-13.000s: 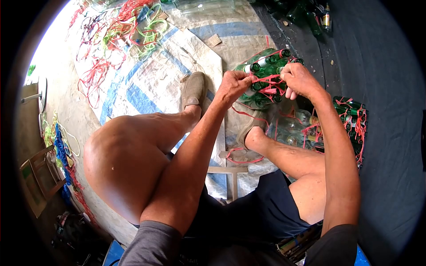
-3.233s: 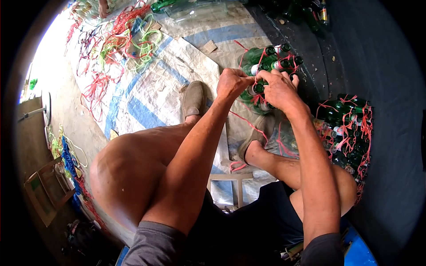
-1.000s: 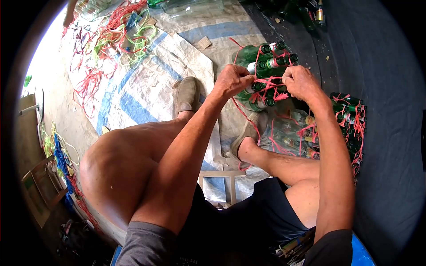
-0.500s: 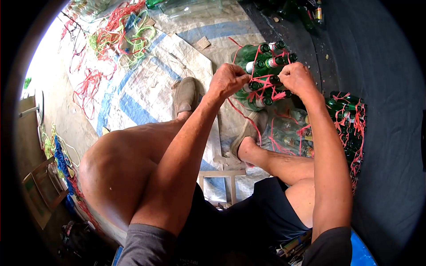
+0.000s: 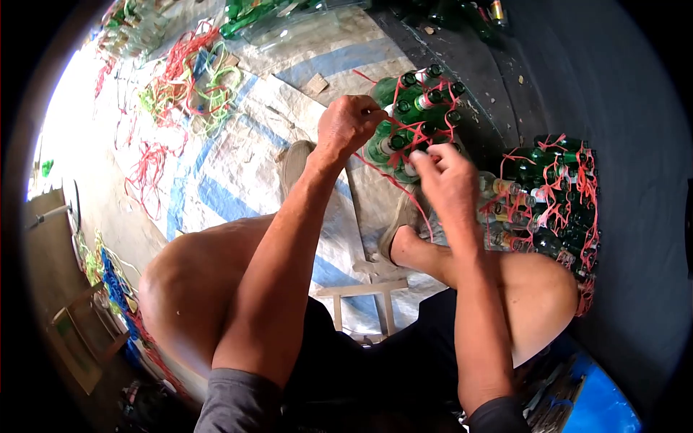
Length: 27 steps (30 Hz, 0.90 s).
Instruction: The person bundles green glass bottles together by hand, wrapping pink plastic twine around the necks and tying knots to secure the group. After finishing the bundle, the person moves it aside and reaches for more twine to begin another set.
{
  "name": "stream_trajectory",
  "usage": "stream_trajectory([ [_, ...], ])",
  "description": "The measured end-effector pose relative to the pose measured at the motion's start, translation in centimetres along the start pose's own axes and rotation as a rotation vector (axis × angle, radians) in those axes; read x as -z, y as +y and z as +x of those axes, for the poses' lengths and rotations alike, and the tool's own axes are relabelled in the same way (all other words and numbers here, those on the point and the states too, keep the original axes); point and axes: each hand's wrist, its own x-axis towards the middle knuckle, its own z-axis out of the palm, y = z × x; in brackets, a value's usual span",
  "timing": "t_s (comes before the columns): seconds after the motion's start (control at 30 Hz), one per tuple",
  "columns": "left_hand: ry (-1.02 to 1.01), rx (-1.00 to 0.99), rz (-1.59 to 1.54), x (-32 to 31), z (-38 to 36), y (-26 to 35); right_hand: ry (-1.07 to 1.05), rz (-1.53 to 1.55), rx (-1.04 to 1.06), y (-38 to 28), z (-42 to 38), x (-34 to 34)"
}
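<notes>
A bundle of green glass bottles [image 5: 390, 90] stands upright between my feet, pink plastic string [image 5: 411, 130] wound around the necks. At its left side, my left hand [image 5: 348, 128] is closed in a pinch on the string, which stretches from the fingers across the bottle tops. My right hand [image 5: 449, 179] is over the near side of the bundle, fingers curled in and thumb toward the necks. Pink string shows right at its fingertips, and the hand hides some near bottles. A loose end of string trails down beside my right foot [image 5: 406, 229].
More tied bottles [image 5: 545, 173] stand to the right, clear ones [image 5: 498, 209] nearer my leg. Tangled red and green string [image 5: 189, 86] lies at upper left on the striped sheet [image 5: 216, 187]. A wooden frame [image 5: 364, 290] is between my legs; a blue container [image 5: 606, 397] is at lower right.
My right hand has moved down and left from the far right necks to the bundle's near side. My left hand has shifted slightly left, drawing the string out. The view has turned a little.
</notes>
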Motion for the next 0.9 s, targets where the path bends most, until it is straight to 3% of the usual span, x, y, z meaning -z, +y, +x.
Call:
stream_trajectory([
  [0.13, 0.013, -0.158, 0.228, 0.6, 0.8, 1.1, -0.066, -0.153, 0.03, 1.2, -1.0, -1.9],
  [0.23, -0.022, -0.296, 0.424, 1.4, 1.2, 1.8, 0.032, -0.159, 0.092, 1.5, -0.9, -2.8],
  [0.6, -0.26, -0.67, 0.609, 3.2, 5.2, 2.8, 0.118, -0.142, 0.11, 1.6, -1.3, -3.2],
  [0.77, -0.448, -0.678, 0.712, 4.0, 6.4, 3.5, 0.093, -0.164, 0.109, 1.5, -1.4, -3.0],
  [0.9, -0.449, -0.72, 0.766, 3.8, 6.6, 3.7, 0.101, -0.123, 0.136, 1.7, -1.4, -3.0],
])
